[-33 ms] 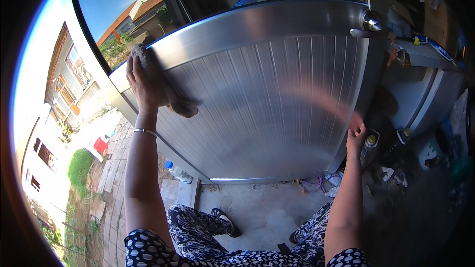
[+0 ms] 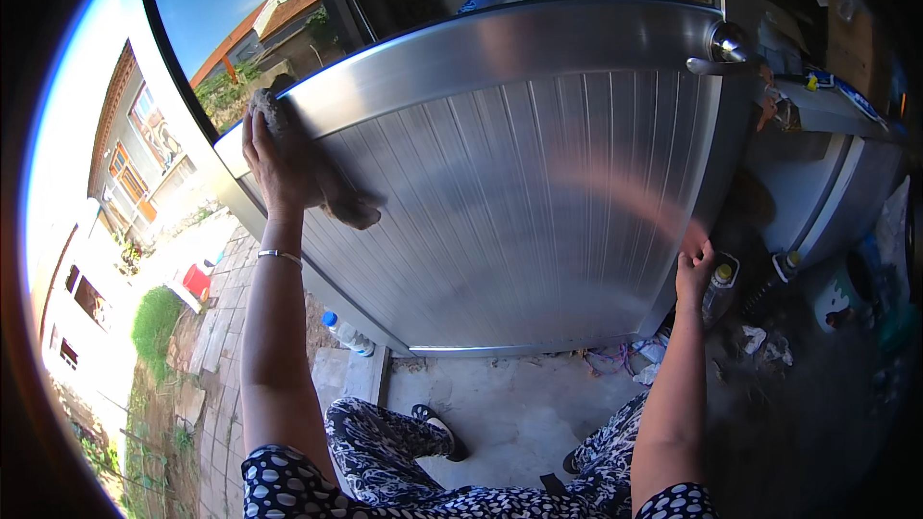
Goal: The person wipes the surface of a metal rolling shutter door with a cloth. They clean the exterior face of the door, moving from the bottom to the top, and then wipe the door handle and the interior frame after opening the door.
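A crumpled, grey-brown cloth [image 2: 351, 210] lies against the left side of a silver metal door [image 2: 500, 221], high on its ribbed panel. A pale, fuzzy part of it pokes out above the fingers, and a darker, limp fold hangs to the right of the palm. The left hand [image 2: 280, 168], below which a thin silver bracelet [image 2: 280, 254] circles the wrist, has its grip bunched around the cloth and pressed to the door. The right hand [image 2: 691, 277] is at the door's right edge, fingers curled; whether its grip pinches that edge I cannot tell. The smooth upper rail shines, the ribs mirror a blurred forearm, and a curved silver lever handle [image 2: 716, 66] sits at the far right.

Below is a pale grey concrete floor [image 2: 519, 399], with a clear plastic bottle with a blue cap [image 2: 348, 334] near the door's lower left corner. To the right, a grey surface [image 2: 829, 113] carries clutter above dim, jumbled containers. On the left, outdoors, are brick paving [image 2: 219, 356], a green grass clump [image 2: 156, 330], a red bucket [image 2: 196, 282] and sunlit buildings [image 2: 135, 154].
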